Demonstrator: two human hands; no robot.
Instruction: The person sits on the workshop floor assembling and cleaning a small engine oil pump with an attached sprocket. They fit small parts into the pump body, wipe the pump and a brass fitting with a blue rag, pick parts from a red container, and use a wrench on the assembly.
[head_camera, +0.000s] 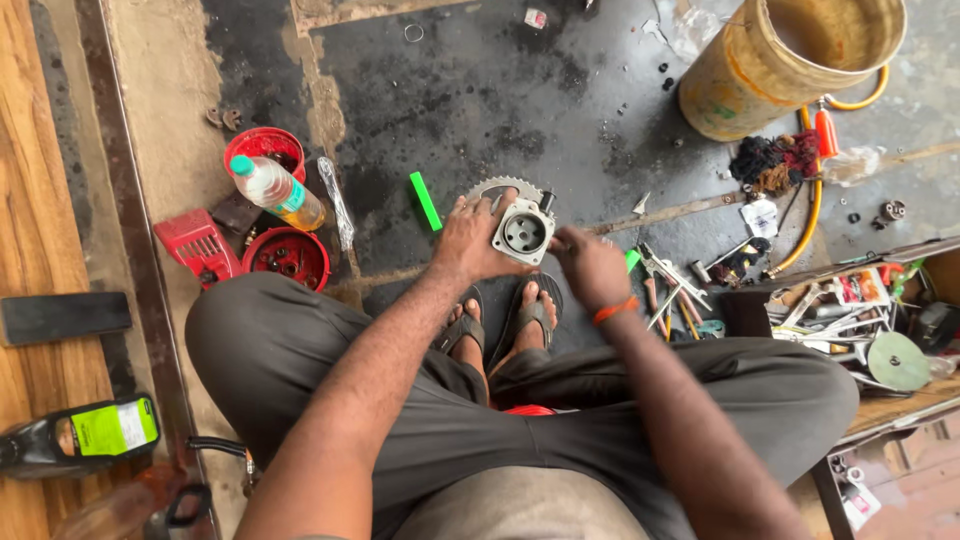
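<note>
Counted on the workshop floor (480, 90): two red round tubs (265, 145) (286, 256), one plastic bottle (276, 191), one green strip (425, 200), one yellow drum (785, 60), one toothed sprocket (500, 188), one square metal housing (524, 232), two sandals (462, 325) (530, 312), two hands (468, 243) (592, 265).

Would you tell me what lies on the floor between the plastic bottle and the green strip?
In the head view, a clear plastic sleeve lies between the plastic bottle and the green strip.

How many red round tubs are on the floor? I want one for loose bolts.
2. One red tub sits behind the plastic bottle, left of the hands; the other red tub sits nearer, beside the left knee. More may be hidden.
</note>
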